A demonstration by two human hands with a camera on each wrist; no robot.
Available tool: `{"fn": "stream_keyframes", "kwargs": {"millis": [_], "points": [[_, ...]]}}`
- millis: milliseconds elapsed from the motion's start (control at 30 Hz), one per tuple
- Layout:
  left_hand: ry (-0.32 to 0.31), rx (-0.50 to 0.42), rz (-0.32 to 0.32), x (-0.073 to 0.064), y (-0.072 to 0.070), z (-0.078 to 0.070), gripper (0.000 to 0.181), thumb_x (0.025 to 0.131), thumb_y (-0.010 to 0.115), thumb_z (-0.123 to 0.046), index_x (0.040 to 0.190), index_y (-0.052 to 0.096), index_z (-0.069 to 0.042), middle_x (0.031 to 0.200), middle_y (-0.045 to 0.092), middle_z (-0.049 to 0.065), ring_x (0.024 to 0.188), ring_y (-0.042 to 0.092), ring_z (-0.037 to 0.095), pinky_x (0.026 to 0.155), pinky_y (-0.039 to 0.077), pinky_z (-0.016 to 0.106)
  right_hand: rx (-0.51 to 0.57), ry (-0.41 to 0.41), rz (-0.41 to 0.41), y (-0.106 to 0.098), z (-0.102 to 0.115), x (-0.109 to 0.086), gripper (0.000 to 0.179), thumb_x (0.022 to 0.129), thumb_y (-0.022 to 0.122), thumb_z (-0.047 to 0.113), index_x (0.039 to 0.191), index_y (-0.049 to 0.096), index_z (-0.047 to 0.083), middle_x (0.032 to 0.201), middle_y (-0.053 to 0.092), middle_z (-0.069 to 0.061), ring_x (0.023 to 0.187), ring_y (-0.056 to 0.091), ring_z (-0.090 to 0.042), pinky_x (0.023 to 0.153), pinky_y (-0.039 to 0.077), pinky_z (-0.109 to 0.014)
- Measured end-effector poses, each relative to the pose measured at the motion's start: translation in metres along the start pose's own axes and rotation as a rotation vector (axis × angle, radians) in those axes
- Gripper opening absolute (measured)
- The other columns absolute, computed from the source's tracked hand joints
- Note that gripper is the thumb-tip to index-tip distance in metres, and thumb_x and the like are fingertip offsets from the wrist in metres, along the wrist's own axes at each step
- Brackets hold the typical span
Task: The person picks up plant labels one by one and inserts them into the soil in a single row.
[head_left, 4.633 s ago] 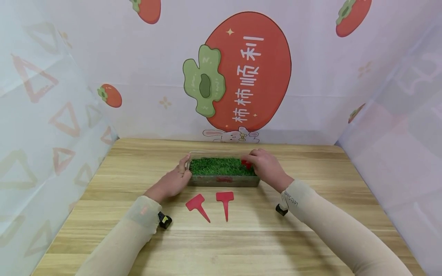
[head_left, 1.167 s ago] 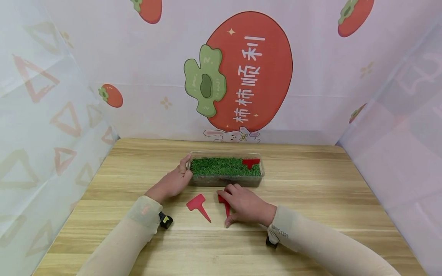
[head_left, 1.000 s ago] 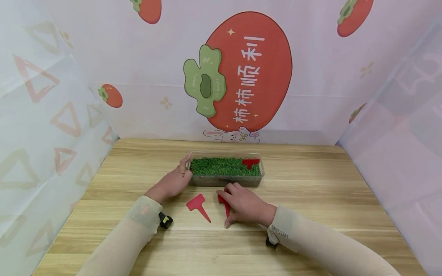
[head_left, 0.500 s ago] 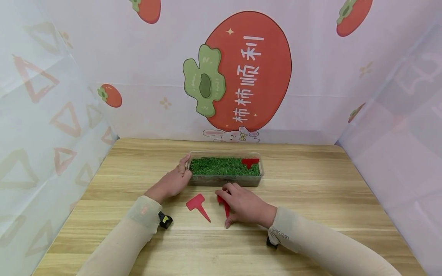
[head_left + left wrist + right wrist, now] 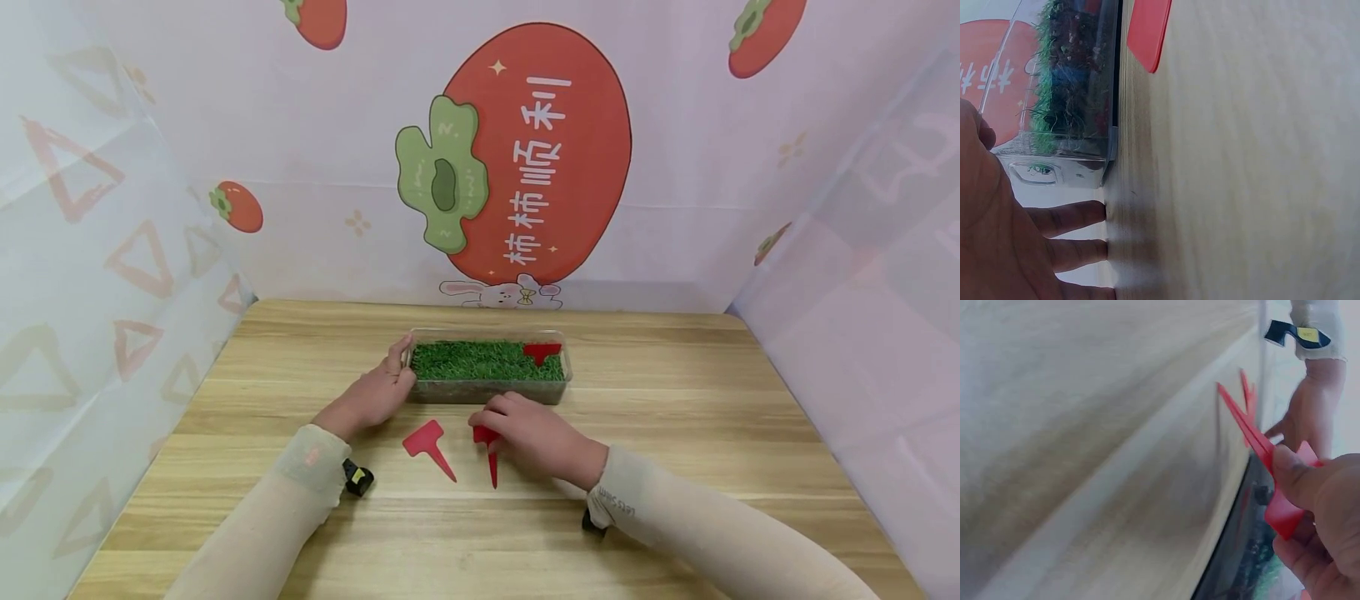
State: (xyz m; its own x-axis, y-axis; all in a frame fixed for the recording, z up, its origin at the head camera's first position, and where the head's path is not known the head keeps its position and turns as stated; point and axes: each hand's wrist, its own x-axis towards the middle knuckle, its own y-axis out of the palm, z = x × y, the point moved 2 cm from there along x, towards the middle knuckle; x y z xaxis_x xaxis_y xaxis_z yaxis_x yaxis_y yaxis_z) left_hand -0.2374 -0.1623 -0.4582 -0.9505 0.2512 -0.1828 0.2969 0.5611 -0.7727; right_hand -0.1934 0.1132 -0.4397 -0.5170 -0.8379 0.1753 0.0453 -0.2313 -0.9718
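My left hand [image 5: 372,398] holds the left end of a clear plastic box [image 5: 487,392] filled with green artificial grass [image 5: 465,360]. In the left wrist view, several straight fingers [image 5: 1072,215] reach down to the table beside the box's end. In front of the box, my right hand [image 5: 536,433] pinches a red T-shaped plant label [image 5: 492,467] by its head. Its pointed stem stands clear of the tabletop in the right wrist view. Another red T-shaped plant label [image 5: 427,442] lies flat to the left. A darker red label [image 5: 542,352] stands upright in the grass at the right end.
The wooden tabletop [image 5: 450,542] runs back to a fabric backdrop [image 5: 315,250] printed with persimmons. Pale fabric walls rise on both sides. Black wrist cameras [image 5: 358,479] hang under both sleeves.
Earlier my right hand set a label in the grass, then moved down to the one in front. Now its thumb has drawn in and the label is lifted slightly. My left hand stays put.
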Motion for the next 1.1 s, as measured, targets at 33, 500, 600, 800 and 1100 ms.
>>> {"fn": "stream_keyframes", "kwargs": {"millis": [33,500,600,800,1100], "points": [[0.001,0.001,-0.001,0.0,0.0,0.0,0.065,0.106,0.02,-0.038,0.161,-0.013,-0.027,0.168,0.009,0.011,0.145,0.031,0.045,0.115,0.028,0.062,0.005,0.002,-0.006,-0.002,0.0,0.0,0.037,0.09,0.075,0.016,0.126,0.065,0.022,0.11,0.065,0.006,0.101,0.059,-0.01,0.089,0.053,-0.024],[0.005,-0.01,0.005,-0.001,-0.001,-0.003,0.065,0.106,0.021,-0.037,0.161,-0.011,-0.026,0.169,0.009,0.01,0.146,0.03,0.045,0.115,0.027,0.062,0.062,-0.05,-0.003,-0.025,0.004,0.0,0.039,0.083,0.077,-0.001,0.113,0.077,0.024,0.103,0.07,0.007,0.096,0.063,-0.008,0.087,0.054,-0.022],[0.004,-0.011,0.004,-0.001,-0.001,-0.003,0.065,0.106,0.021,-0.037,0.161,-0.011,-0.026,0.168,0.01,0.011,0.147,0.028,0.044,0.116,0.026,0.062,0.062,-0.096,-0.046,-0.03,0.004,0.0,0.039,0.083,0.074,-0.005,0.11,0.078,0.024,0.1,0.071,0.008,0.094,0.064,-0.008,0.085,0.054,-0.022],[0.005,-0.016,0.003,0.0,0.0,-0.001,0.065,0.106,0.02,-0.039,0.161,-0.012,-0.025,0.168,0.011,0.014,0.148,0.026,0.043,0.117,0.023,0.063,0.05,-0.124,-0.126,-0.037,0.001,0.002,0.039,0.083,0.074,-0.006,0.109,0.078,0.022,0.099,0.071,0.005,0.091,0.065,-0.01,0.082,0.056,-0.023],[-0.001,-0.016,0.0,0.0,0.0,-0.001,0.065,0.105,0.021,-0.037,0.161,-0.012,-0.028,0.167,0.014,0.016,0.148,0.026,0.042,0.118,0.022,0.062,-0.017,-0.099,-0.242,-0.052,-0.007,0.011,0.039,0.081,0.079,-0.003,0.112,0.079,0.019,0.097,0.07,0.001,0.089,0.065,-0.013,0.08,0.056,-0.024]]}}
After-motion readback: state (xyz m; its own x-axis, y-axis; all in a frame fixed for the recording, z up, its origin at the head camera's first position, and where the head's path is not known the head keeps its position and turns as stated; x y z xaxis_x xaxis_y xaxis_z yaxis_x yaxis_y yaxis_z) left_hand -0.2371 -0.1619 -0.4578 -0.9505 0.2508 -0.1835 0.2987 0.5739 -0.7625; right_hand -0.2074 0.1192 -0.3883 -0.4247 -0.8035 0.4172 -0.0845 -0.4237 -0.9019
